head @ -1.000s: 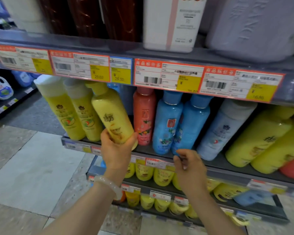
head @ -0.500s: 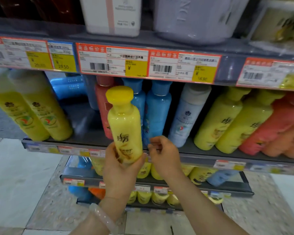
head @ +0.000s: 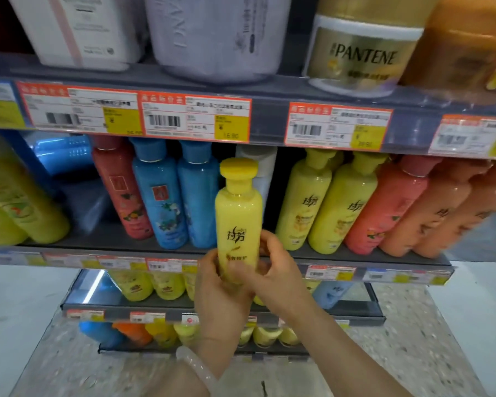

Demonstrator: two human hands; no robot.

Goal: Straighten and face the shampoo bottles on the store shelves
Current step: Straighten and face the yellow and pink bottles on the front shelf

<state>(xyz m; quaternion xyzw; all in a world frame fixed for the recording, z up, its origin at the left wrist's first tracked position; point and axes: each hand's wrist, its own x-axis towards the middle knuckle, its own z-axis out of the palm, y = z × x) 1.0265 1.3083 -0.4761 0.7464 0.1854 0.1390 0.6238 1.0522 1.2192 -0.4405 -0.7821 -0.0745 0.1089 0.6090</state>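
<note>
A store aisle: grey shelving with red-and-yellow price tags, speckled floor below. The middle shelf [head: 69, 239] carries rows of bottles. In front of its edge, upright with its label facing out, a yellow shampoo bottle [head: 239, 219] is held off the shelf. The left hand [head: 221, 293] grips its base from the left with fingers curled round it; the right hand [head: 272, 270] clasps the lower body from the right. Just right of the held bottle stand two matching yellow bottles [head: 324, 204]; behind it, a white bottle [head: 259, 167]. The step in hand looks like regrouping a stray. Next, it likely needs setting down beside its matches, label forward, without knocking the leaning row.
</note>
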